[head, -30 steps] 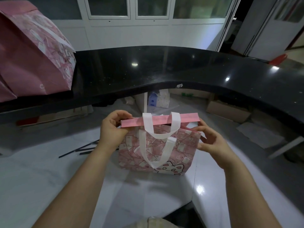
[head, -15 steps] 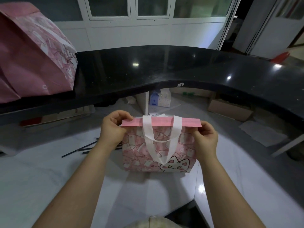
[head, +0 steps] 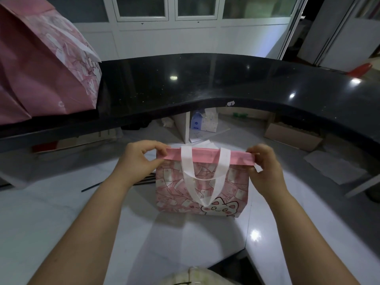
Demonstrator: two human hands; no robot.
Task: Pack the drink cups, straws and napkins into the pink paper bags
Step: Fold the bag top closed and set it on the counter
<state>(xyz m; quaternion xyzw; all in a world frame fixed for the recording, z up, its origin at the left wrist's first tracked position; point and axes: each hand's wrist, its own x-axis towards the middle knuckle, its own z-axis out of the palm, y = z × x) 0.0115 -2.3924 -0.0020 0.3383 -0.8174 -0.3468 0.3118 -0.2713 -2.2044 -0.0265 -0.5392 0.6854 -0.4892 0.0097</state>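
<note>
White counter (head: 51,212): gripping pink paper bag (head: 174,190).
Pinching folded pink rim (head: 205,156), left hand (head: 139,161) at left end, right hand (head: 265,167) at right end; holding bag upright on counter; noting black straws (head: 149,180) just left, larger pink bag (head: 41,79) far left.
</note>
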